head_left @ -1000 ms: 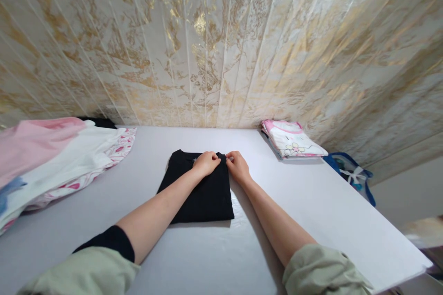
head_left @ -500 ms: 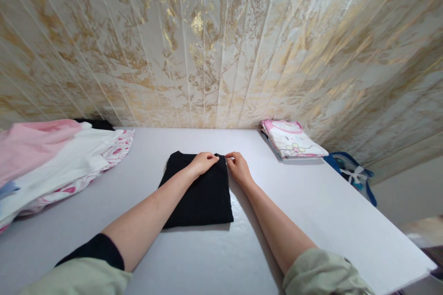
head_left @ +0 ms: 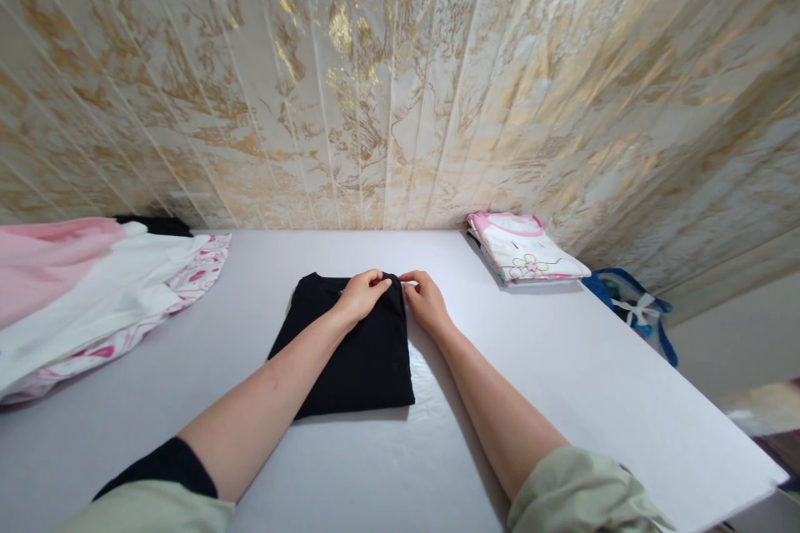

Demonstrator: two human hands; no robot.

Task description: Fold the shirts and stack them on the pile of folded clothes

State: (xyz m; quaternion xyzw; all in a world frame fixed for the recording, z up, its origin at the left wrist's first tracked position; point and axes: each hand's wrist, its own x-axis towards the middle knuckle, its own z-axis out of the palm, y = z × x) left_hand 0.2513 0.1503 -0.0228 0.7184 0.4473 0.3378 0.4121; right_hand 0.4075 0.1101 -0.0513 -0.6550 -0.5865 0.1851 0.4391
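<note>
A folded black shirt (head_left: 362, 368) lies flat on the white table (head_left: 487, 400), straight in front of me. My left hand (head_left: 361, 298) rests over its far edge, with thumb and fingers closed on the cloth close to the far right corner. At that same corner is my right hand (head_left: 428, 301), its thumb and forefinger pinching the edge of the shirt from the right side. The fingertips of both hands are close together. My left forearm crosses over the shirt and hides part of its left half.
On the left lies a loose pile of pink, white and patterned clothes (head_left: 106, 283), with something black behind it. A stack of folded clothes (head_left: 525, 250) sits at the back right. Beyond the right edge is a blue-trimmed bag (head_left: 637, 312). A gold-patterned curtain (head_left: 375, 100) hangs behind.
The view has shifted slightly. Both hands stay at the far right corner, and the cloth there is drawn up a little. A small gap in the cloth now shows left of my left hand.
</note>
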